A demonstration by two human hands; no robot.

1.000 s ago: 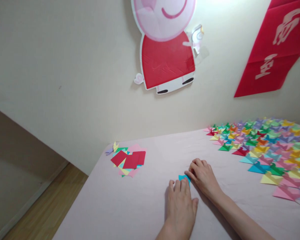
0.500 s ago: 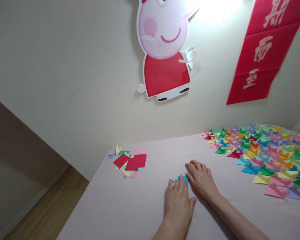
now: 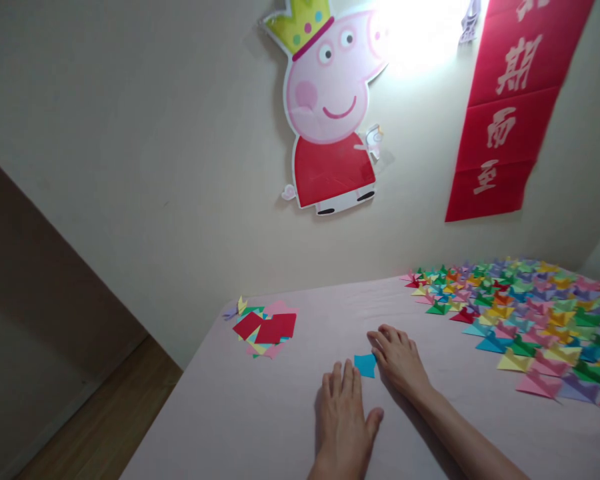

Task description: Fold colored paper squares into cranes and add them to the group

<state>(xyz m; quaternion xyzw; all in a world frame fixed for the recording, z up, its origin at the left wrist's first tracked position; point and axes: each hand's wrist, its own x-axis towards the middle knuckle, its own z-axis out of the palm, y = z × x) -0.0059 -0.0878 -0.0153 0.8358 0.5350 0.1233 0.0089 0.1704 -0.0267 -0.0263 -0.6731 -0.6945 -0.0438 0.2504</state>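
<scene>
A small piece of blue paper (image 3: pixel 365 366) lies on the table between my hands. Its sides look slightly curved or creased. My left hand (image 3: pixel 344 417) rests palm down just in front and to the left of it, fingers stretched out and thumb apart, with a fingertip close to the paper's left edge. On the other side, my right hand (image 3: pixel 401 363) lies on the tabletop with its fingers loosely extended. Its thumb reaches the paper's right edge; whether it presses on it I cannot tell.
Loose coloured paper squares (image 3: pixel 276 329) are heaped at the table's far left, beside small folded paper pieces (image 3: pixel 241 305). Rows of folded paper figures (image 3: pixel 525 320) cover the right side. Behind the pale table (image 3: pixel 220 413) rises a wall with a pig cutout (image 3: pixel 334 170) and red banner (image 3: pixel 505 133).
My left hand has slid left and back off the blue paper, which now shows almost whole. The right hand stays nearly in place. The view has tilted up a little.
</scene>
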